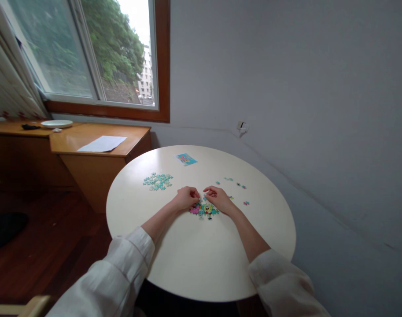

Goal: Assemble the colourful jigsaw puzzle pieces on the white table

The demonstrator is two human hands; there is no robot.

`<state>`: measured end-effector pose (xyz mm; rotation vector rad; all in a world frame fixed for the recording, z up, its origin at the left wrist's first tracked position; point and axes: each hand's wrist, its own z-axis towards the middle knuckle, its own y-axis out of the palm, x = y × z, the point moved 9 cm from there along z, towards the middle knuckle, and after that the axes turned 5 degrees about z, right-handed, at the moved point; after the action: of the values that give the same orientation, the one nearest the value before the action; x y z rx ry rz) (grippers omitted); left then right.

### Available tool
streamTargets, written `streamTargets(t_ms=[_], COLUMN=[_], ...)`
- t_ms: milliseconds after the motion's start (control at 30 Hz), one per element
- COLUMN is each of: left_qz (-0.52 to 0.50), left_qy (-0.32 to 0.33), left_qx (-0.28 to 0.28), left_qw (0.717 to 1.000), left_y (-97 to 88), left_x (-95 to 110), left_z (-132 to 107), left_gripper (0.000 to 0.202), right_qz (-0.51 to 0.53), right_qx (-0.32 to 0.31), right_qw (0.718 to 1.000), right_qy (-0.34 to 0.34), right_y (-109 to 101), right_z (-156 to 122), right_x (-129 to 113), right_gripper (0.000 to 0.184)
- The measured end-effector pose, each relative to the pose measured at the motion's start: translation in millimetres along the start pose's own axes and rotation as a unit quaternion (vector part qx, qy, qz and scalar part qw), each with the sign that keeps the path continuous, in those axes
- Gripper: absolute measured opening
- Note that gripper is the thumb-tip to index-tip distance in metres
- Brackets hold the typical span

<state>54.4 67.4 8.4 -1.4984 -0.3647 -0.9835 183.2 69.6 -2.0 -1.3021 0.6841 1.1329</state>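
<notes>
A partly joined jigsaw puzzle (208, 208) lies on the round white table (201, 255), with a yellow cartoon figure and a pink patch at its left. My left hand (187, 197) is at the puzzle's upper left edge, fingers bent into a pinch; whatever is between the fingertips is too small to make out. Over the upper right edge is my right hand (219, 198), its thumb and forefinger slightly apart and pointing left. Small pale puzzle pieces (204, 198) show between the two hands, close to the fingertips.
A heap of loose turquoise pieces (157, 181) lies to the left, and a picture card (186, 159) farther back. Several scattered pieces (246, 203) are on the right. Beyond the table stand a wooden desk (138, 134) with paper (102, 143), a plate (57, 123) and a wall.
</notes>
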Motion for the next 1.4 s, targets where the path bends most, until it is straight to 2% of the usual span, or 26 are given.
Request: streamTargets(t_ms=[1400], left_qz=[0.084], left_qy=[0.001], left_qx=[-0.017], left_qw=[0.996], left_y=[-1.8], left_x=[4.6], left_z=[-2.0], left_gripper=[0.011], right_qz=[-0.013], right_qx=[-0.002], right_qw=[1.0], right_qy=[-0.004], right_y=[0.8], right_z=[-0.4], right_x=[0.5], right_gripper=[0.021])
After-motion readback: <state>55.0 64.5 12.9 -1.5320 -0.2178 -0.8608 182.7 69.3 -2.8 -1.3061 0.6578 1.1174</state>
